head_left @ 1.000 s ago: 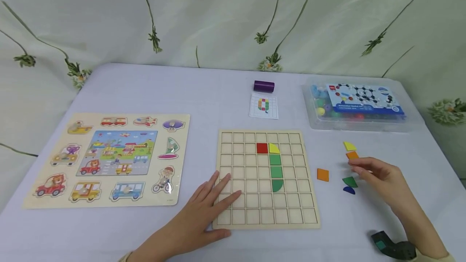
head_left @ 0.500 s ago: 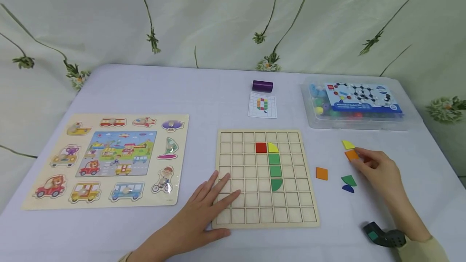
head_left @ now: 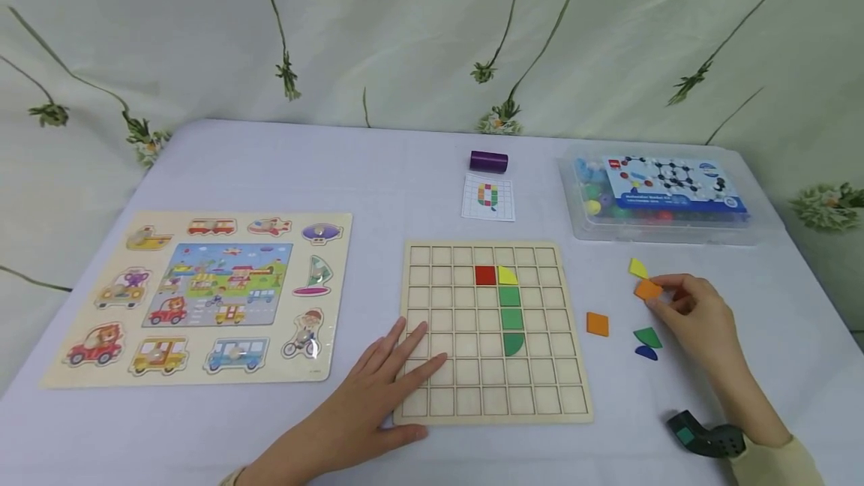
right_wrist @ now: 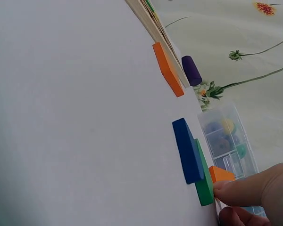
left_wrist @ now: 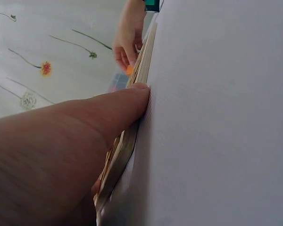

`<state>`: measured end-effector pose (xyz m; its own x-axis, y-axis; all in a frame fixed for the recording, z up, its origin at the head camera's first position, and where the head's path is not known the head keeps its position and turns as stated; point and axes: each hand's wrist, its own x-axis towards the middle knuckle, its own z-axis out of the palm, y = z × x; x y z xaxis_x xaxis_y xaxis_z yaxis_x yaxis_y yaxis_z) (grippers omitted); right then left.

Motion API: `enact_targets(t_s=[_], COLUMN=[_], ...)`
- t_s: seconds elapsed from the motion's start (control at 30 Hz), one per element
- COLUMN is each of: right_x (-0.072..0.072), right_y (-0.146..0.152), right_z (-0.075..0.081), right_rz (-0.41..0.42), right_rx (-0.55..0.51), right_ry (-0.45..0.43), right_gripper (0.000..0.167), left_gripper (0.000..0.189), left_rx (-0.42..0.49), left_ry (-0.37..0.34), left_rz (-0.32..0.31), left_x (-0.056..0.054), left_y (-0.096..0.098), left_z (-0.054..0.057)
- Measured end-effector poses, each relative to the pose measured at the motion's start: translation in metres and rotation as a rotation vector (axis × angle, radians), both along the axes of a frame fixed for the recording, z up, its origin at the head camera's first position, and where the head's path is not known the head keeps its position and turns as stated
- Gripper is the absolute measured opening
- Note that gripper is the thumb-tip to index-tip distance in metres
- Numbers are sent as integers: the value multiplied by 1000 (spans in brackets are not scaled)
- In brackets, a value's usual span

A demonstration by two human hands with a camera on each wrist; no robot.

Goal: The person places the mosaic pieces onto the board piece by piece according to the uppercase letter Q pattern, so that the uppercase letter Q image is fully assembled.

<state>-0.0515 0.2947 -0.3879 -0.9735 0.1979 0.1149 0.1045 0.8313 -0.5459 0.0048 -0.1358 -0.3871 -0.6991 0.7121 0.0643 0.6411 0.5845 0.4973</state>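
Observation:
My right hand (head_left: 695, 317) pinches an orange square tile (head_left: 648, 289) between thumb and fingertips, beyond the right side of the wooden grid board (head_left: 466, 377). A yellow quarter-circle piece (head_left: 637, 268) lies just behind that tile. Nearer me are a green quarter-circle (head_left: 648, 337) and a blue rounded piece (head_left: 646, 352), and a second orange tile (head_left: 597, 324) lies by the board's right edge. My left hand (head_left: 385, 388) rests with fingers spread on the board's near left corner. On the grid sit a red square (head_left: 485, 275), a yellow quarter-circle (head_left: 508, 275) and green pieces (head_left: 511, 318) in a column.
Left of the board lies a vehicle puzzle (head_left: 340, 261). Behind the board are a printed pattern card (head_left: 488, 199) and a purple cylinder (head_left: 489, 162). A clear plastic box (head_left: 587, 229) with coloured balls stands at the back right.
The right fingers have gone from beside the orange tile to gripping it, and it has shifted slightly left and turned. The loose yellow piece has moved left and turned too. The left hand stays put.

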Motion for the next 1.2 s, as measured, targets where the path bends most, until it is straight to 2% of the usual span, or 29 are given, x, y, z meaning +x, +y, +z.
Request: enact_targets(t_s=[0.2,0.43,0.57,0.67,0.8,0.97,1.07,1.2], right_x=[1,-4,-22,-32,-40,-55,-58,-56], right_y=[0,-9,-16,-43,-99,-141,-158,-171], right_z=[3,18,3,12,42,31,24,19], right_rz=[30,113,225,339,425,509,553,576], right_rx=[-22,-106,-178,-288,-453,-547,-538,-514], right_ry=[21,58,110,99,-13,-106,-133,-118], right_gripper=[20,14,14,12,13,11,10,9], left_gripper=[82,81,80,80,79,78,77,77], left_rx=[8,9,15,21,23,22,19,10], left_ry=[-6,-3,4,8,1,-25,-24,-5], left_rz=[1,0,1,-1,1,5,4,2], left_x=[0,0,0,0,1,1,1,1], left_y=[1,0,0,0,0,1,0,-1], left_z=[0,1,0,0,-1,-1,-1,0])
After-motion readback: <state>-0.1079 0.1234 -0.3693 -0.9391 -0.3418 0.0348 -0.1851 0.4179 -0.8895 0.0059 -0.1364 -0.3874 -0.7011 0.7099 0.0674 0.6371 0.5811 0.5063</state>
